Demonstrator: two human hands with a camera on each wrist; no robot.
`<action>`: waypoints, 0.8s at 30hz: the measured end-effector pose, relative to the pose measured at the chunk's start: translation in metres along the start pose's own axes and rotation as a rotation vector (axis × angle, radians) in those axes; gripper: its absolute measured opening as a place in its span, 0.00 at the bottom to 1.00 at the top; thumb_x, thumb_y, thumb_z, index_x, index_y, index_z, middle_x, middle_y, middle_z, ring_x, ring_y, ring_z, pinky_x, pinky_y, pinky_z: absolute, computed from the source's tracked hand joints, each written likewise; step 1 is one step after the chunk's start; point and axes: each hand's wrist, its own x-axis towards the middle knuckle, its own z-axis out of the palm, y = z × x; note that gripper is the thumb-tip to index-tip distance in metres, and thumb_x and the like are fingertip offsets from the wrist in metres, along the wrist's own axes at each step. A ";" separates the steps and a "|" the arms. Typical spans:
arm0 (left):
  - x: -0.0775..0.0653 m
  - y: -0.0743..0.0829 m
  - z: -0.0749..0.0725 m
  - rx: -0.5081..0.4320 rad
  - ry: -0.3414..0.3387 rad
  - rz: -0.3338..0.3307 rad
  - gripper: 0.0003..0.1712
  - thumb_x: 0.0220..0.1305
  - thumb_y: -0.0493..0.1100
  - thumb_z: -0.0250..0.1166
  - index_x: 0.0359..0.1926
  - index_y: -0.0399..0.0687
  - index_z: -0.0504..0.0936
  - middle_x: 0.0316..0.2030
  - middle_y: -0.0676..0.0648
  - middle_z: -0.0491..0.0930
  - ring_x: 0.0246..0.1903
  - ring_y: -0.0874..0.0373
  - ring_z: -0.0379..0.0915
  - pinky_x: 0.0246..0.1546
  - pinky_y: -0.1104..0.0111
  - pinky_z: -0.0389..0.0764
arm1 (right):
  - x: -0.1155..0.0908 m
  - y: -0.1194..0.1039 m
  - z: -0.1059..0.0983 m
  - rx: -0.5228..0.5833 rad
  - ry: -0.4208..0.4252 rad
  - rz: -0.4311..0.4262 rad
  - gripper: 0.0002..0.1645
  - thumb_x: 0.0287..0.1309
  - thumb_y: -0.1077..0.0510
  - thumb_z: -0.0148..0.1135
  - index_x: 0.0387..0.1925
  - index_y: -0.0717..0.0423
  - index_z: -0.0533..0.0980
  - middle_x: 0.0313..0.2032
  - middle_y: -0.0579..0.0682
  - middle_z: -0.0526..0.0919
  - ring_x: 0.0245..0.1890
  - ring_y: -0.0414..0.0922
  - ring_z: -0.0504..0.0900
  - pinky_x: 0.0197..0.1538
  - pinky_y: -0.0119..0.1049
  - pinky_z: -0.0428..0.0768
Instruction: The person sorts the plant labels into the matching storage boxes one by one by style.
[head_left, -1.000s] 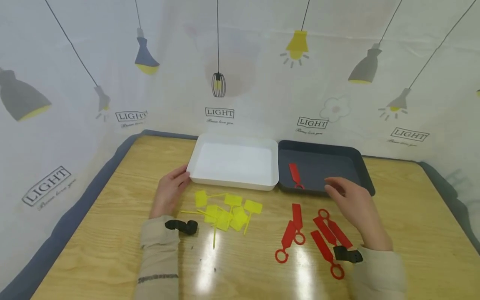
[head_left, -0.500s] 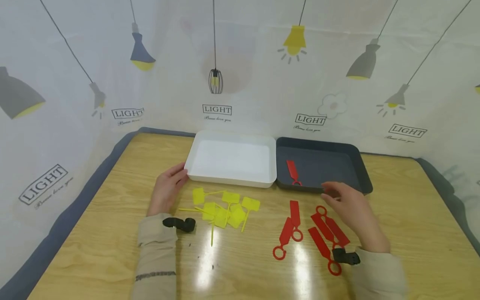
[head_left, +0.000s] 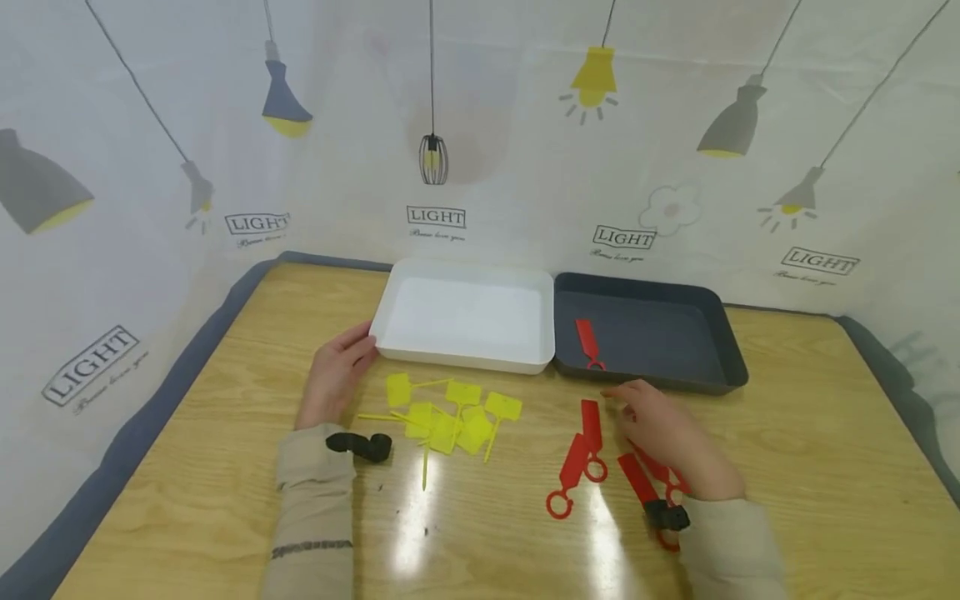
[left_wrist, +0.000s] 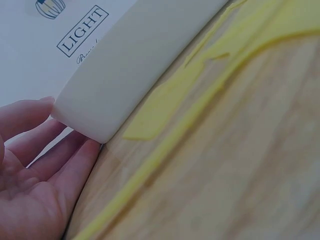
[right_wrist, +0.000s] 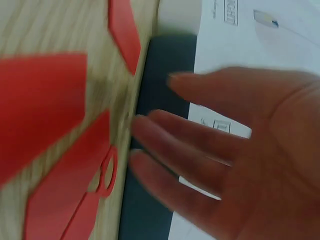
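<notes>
My left hand (head_left: 333,379) rests its fingertips against the left front corner of the white tray (head_left: 465,357); in the left wrist view its fingers (left_wrist: 75,165) touch that corner. My right hand (head_left: 667,433) hovers over the wood with fingers relaxed and nothing between them, close to a red tag (head_left: 592,425) with a ring end. Another red tag (head_left: 574,462) overlaps that one. More red tags (head_left: 636,477) lie partly hidden under the right hand and wrist. One red tag (head_left: 587,340) lies inside the dark grey tray (head_left: 675,333).
Several yellow tags (head_left: 442,432) with thin stems lie in a loose pile before the white tray. Both trays stand side by side at the back of the wooden table (head_left: 495,533), against a patterned cloth (head_left: 510,183). A black wrist camera (head_left: 360,447) sits on the left sleeve.
My right hand has moved left and toward me, from the dark tray's front edge to beside the red tags. The left hand stays at the white tray's corner.
</notes>
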 end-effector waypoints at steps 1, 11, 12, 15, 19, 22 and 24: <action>0.000 0.001 0.000 0.002 0.002 0.004 0.26 0.62 0.38 0.56 0.61 0.38 0.64 0.61 0.42 0.62 0.57 0.56 0.62 0.54 0.69 0.67 | 0.001 -0.001 0.002 -0.005 -0.017 -0.025 0.23 0.52 0.65 0.54 0.53 0.59 0.70 0.49 0.58 0.70 0.41 0.52 0.76 0.42 0.48 0.76; 0.001 0.001 0.000 0.019 0.004 0.011 0.26 0.62 0.38 0.57 0.61 0.39 0.65 0.61 0.42 0.62 0.57 0.56 0.62 0.55 0.69 0.67 | 0.003 -0.004 0.017 -0.127 -0.001 -0.155 0.28 0.46 0.71 0.55 0.53 0.55 0.73 0.44 0.56 0.71 0.40 0.49 0.71 0.40 0.41 0.75; 0.001 0.001 -0.001 0.019 0.006 0.010 0.26 0.61 0.38 0.57 0.61 0.39 0.65 0.61 0.42 0.62 0.57 0.56 0.62 0.54 0.69 0.67 | 0.003 -0.005 0.018 -0.138 -0.006 -0.151 0.29 0.45 0.72 0.55 0.52 0.54 0.73 0.44 0.56 0.71 0.40 0.49 0.71 0.40 0.40 0.75; 0.001 0.000 -0.001 0.013 0.002 0.010 0.26 0.61 0.38 0.57 0.61 0.39 0.65 0.61 0.42 0.62 0.57 0.56 0.62 0.54 0.69 0.67 | 0.004 -0.007 0.019 -0.141 -0.025 -0.142 0.29 0.44 0.73 0.54 0.52 0.54 0.73 0.43 0.55 0.70 0.41 0.49 0.70 0.40 0.40 0.74; 0.001 -0.001 -0.001 0.007 0.002 0.008 0.27 0.61 0.38 0.57 0.61 0.39 0.65 0.61 0.42 0.62 0.57 0.56 0.62 0.54 0.69 0.67 | 0.004 -0.007 0.020 -0.132 -0.015 -0.124 0.27 0.44 0.73 0.54 0.50 0.55 0.75 0.43 0.55 0.69 0.41 0.49 0.70 0.41 0.40 0.74; 0.001 0.000 0.000 0.012 0.009 0.000 0.27 0.61 0.38 0.57 0.61 0.40 0.65 0.61 0.43 0.62 0.57 0.56 0.62 0.54 0.69 0.67 | 0.005 -0.006 0.021 -0.123 0.001 -0.094 0.26 0.44 0.71 0.56 0.48 0.54 0.76 0.43 0.56 0.69 0.41 0.49 0.70 0.40 0.41 0.74; 0.001 0.000 0.000 0.015 0.011 -0.003 0.27 0.61 0.38 0.57 0.61 0.40 0.65 0.61 0.43 0.62 0.57 0.56 0.62 0.54 0.69 0.67 | 0.006 -0.005 0.022 -0.109 0.001 -0.062 0.25 0.44 0.70 0.58 0.47 0.52 0.76 0.44 0.56 0.69 0.40 0.49 0.71 0.38 0.40 0.74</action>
